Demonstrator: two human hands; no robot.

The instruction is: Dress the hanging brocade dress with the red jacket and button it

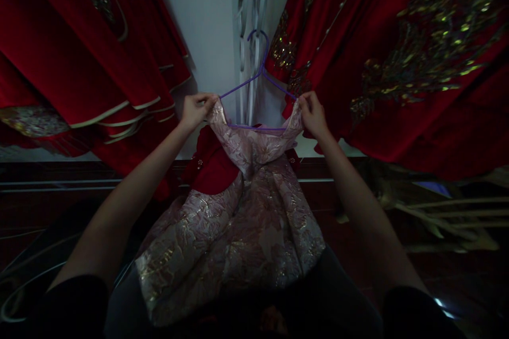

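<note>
A pink and gold brocade dress (262, 222) spreads over my lap, with its shoulders lifted in front of me. My left hand (198, 110) pinches its left shoulder, and my right hand (312, 112) pinches the right one. A thin purple hanger (242, 85) sits inside the neckline, its hook upright above the dress and its lower bar crossing the neck opening. The hanger's ends are hidden under the shoulders and my fingers. Beneath the dress, at the left, shows a red cloth piece (212, 169) with small bead flowers.
Red garments with pale trim (119, 63) hang at the left. More red garments with gold sequins (429, 47) hang at the right. Between them is a pale cabinet front (199, 16) with handles. Blurred wooden-looking sticks (445, 212) lie low at the right.
</note>
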